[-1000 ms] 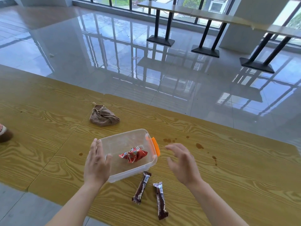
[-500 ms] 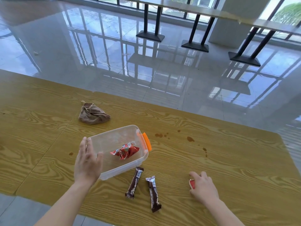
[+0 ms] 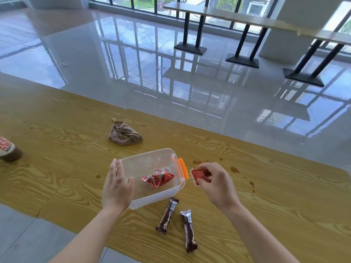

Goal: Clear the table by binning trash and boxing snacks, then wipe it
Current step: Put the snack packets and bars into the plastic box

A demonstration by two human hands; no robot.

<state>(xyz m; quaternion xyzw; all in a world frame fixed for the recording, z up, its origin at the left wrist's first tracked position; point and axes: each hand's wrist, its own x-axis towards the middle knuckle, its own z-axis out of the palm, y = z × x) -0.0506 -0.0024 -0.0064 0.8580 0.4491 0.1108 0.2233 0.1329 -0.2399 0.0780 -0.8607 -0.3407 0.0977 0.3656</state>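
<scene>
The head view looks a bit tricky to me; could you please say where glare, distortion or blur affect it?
Head view: strong window glare and reflections on the glossy floor; wide-angle bending curves the table edge; the clear box and held red packet stay sharp, and the cup is cut by the left frame edge.

left hand (image 3: 116,188) flat, fingers straight and together; right hand (image 3: 214,184) raised, grip pinched closed.

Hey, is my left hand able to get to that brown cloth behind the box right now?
Probably yes. The left hand rests open on the near-left wall of the clear box, holding nothing. The brown cloth lies apart from the box, just beyond it on bare table, with nothing between them.
</scene>
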